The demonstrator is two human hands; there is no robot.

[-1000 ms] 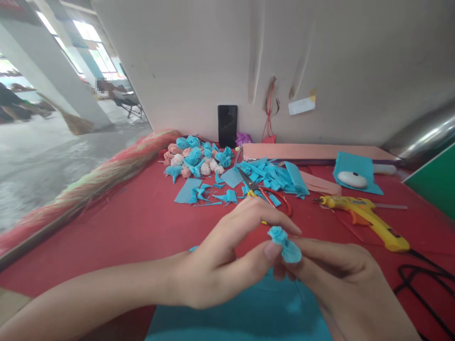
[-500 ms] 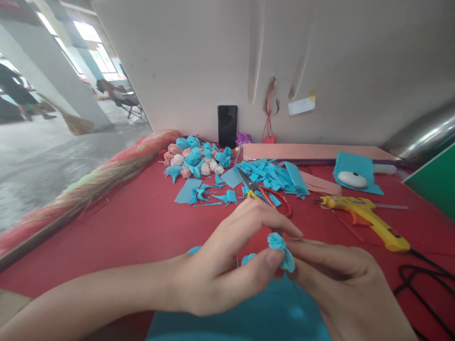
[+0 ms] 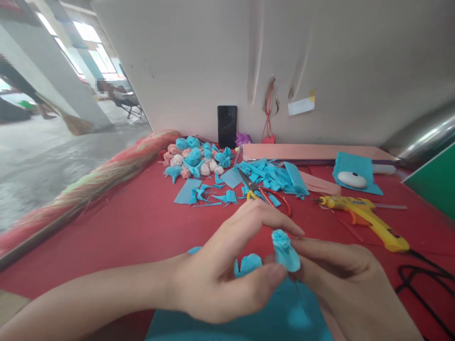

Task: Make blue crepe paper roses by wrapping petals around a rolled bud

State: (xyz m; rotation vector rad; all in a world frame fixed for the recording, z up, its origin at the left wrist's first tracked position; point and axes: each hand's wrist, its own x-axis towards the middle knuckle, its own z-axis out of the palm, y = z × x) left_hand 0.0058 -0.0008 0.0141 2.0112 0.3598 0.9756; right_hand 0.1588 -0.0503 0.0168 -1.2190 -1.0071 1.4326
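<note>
A small blue crepe-paper flower (image 3: 285, 251) stands upright between my two hands, its top tightly rolled and a loose petal flaring at the lower right. My right hand (image 3: 343, 272) pinches it from the right side, near its base. The thumb of my left hand (image 3: 236, 265) presses at the flower's lower left, while the index finger arches above and behind it. Rounded blue paper petals (image 3: 250, 263) show through the gap between my left thumb and index finger; whether they join the flower is hidden. A thin stem or wire hangs below. Under the hands lies a blue sheet (image 3: 234, 327).
Beyond my hands lie red-handled scissors (image 3: 263, 192), blue paper scraps (image 3: 270, 175) and a pile of paper flowers (image 3: 195, 158). A yellow glue gun (image 3: 369, 220) with a black cord lies at right, near a white mouse-like object (image 3: 351, 179). A phone (image 3: 227, 126) leans on the wall.
The flower has turned and shifted slightly right, showing more of its side and loose petal. My left thumb has slid lower, and more blue petal shows behind it.
</note>
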